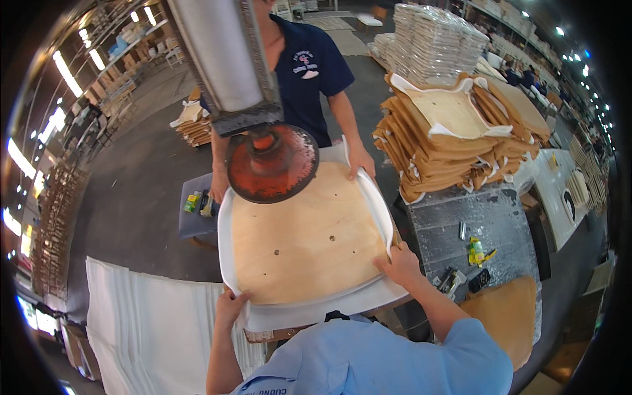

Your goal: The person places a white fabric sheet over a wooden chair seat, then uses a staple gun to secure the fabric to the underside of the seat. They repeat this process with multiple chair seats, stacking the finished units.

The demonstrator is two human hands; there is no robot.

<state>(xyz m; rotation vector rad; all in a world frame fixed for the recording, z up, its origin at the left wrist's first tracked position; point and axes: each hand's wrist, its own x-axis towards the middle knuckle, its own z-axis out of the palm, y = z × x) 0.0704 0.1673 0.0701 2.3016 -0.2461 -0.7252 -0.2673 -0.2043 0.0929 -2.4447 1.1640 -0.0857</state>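
Note:
A plywood seat board (303, 227) with several small holes lies in front of me, on a white padded sheet (309, 315) whose edges curl up around it. At the near left corner, the fingers of my left hand (232, 308) are closed on the sheet's edge. My right hand (400, 266) pinches the sheet at the near right corner. A round red press plate (271, 164) on a metal cylinder hangs over the board's far left part, hiding some of it. Opposite me, a co-worker's hand (360, 162) holds the far right edge; their other hand is partly hidden at the far left.
Brown covers with white edges are piled on a table (438, 224) at the right, where a stapler-like tool (451, 282) also lies. White sheets (141, 316) are stacked at the left. A blue-grey stool (196, 220) holds small packs beyond them. Wrapped stacks (434, 43) stand farther back.

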